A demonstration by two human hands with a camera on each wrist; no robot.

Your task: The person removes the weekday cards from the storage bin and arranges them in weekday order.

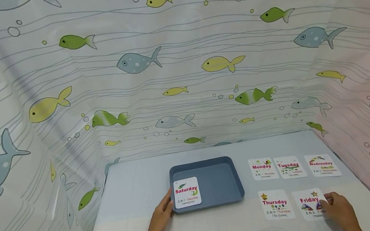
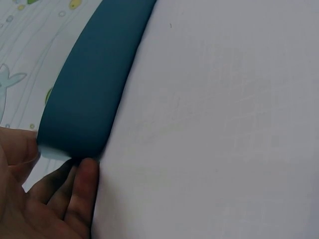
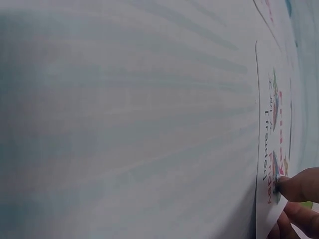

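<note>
On the table a blue-grey tray (image 1: 219,183) holds a white Saturday card (image 1: 186,193) at its left side. My left hand (image 1: 161,214) grips the tray's left edge near the front corner; in the left wrist view its fingers (image 2: 85,186) are close against the tray wall (image 2: 94,84). At the right, my right hand (image 1: 341,210) pinches the right edge of a white Friday card (image 1: 310,204). The right wrist view has the thumb (image 3: 301,185) on the card's printed face and other fingers (image 3: 301,219) behind it.
A Thursday card (image 1: 276,204) lies left of the Friday card. Behind them lie the Monday card (image 1: 263,168), Tuesday card (image 1: 290,167) and Wednesday card (image 1: 322,166) in a row. Fish-patterned cloth (image 1: 197,101) hangs around the pale table (image 1: 137,181).
</note>
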